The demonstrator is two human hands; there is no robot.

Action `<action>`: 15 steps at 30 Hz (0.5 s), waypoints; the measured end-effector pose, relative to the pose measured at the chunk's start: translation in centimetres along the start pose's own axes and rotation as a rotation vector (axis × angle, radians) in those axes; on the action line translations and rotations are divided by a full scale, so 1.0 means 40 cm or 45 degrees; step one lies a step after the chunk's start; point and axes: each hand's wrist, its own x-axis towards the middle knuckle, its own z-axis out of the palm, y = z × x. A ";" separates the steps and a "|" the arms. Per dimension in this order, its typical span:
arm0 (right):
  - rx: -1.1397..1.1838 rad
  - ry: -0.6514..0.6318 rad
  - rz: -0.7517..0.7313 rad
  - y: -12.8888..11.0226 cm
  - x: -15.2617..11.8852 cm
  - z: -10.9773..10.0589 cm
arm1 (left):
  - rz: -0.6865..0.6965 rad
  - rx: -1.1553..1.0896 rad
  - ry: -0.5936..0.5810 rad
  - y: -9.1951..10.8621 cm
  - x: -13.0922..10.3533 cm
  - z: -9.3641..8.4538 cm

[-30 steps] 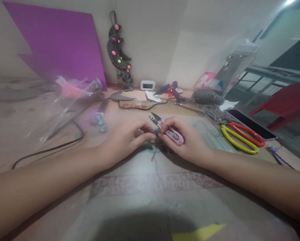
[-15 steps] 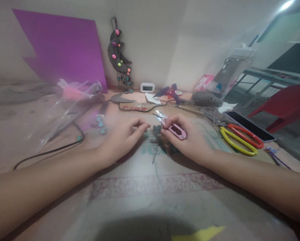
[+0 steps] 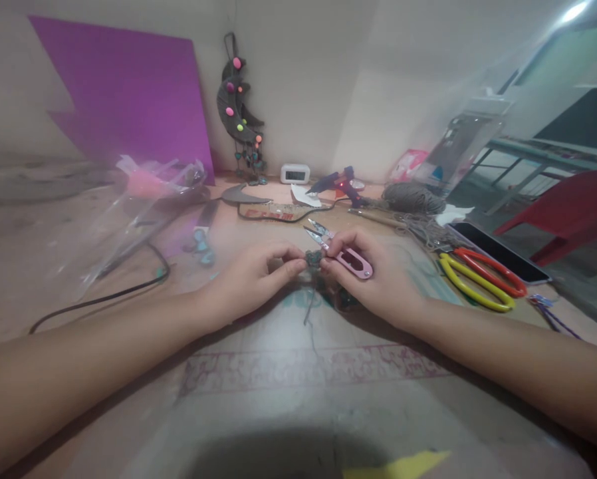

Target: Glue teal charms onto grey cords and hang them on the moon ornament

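Between my two hands is a small dark green-grey knotted piece (image 3: 312, 258), with a loose grey thread (image 3: 309, 309) hanging below it. My left hand (image 3: 271, 273) pinches its left side between thumb and fingertips. In my right hand (image 3: 365, 263) are pink thread snips (image 3: 354, 264), their blades apart and pointing up and left. The right thumb and a fingertip also touch the right side of the knotted piece. More dark green material (image 3: 347, 299) shows under my right palm, partly hidden.
A glue gun (image 3: 336, 183) with a lit red light, a white digital clock (image 3: 295, 174) and grey yarn (image 3: 413, 198) sit at the back. Red-and-yellow-handled scissors (image 3: 478, 279) and a phone (image 3: 498, 253) lie right. A black cable (image 3: 129, 293) and clear plastic (image 3: 123, 226) are left.
My left hand has moved slightly right, and its fingers have closed on the left side of the knotted piece. My right hand keeps the snips in nearly the same place.
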 end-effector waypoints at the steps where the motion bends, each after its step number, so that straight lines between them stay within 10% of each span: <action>1: 0.012 -0.014 -0.009 0.000 0.001 -0.001 | -0.012 0.010 0.015 0.001 0.000 0.000; 15: 0.094 0.214 -0.009 0.038 0.028 -0.034 | -0.280 -0.065 0.115 0.000 -0.001 0.001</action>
